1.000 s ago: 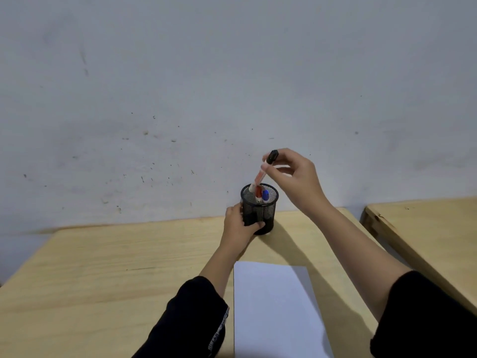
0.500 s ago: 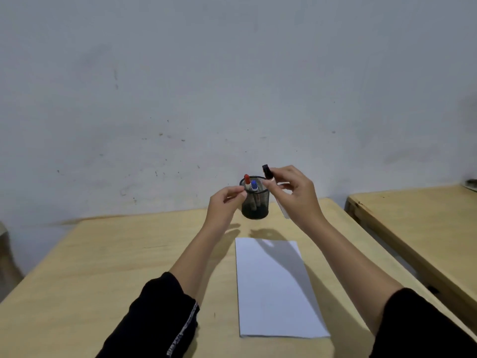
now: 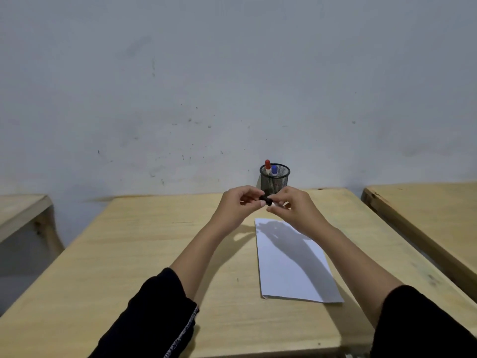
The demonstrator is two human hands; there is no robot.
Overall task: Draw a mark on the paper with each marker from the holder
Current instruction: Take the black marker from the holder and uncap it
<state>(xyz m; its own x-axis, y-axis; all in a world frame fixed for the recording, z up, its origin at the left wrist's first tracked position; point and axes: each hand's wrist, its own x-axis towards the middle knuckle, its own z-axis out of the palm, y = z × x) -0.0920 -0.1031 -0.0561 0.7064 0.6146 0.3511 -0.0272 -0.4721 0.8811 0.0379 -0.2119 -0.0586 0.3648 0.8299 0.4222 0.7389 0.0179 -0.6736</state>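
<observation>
A black mesh holder [image 3: 274, 180] stands at the table's far edge against the wall, with a red-capped marker [image 3: 267, 165] and a blue-capped marker [image 3: 274, 170] upright in it. In front of the holder, above the table, both hands meet on a black-capped marker [image 3: 268, 201] held level. My left hand [image 3: 238, 205] pinches its black cap. My right hand [image 3: 293, 208] grips its white barrel, mostly hidden by the fingers. A white sheet of paper [image 3: 294, 264] lies flat on the table below and to the right of the hands.
The wooden table [image 3: 144, 259] runs from the wall toward me. A second wooden table [image 3: 423, 208] stands close on the right and another [image 3: 20, 210] on the left, with gaps between. A grey wall rises behind.
My right hand lifted the black-capped marker out of the holder and brought it down in front. My left hand let go of the holder and took hold of the marker's cap.
</observation>
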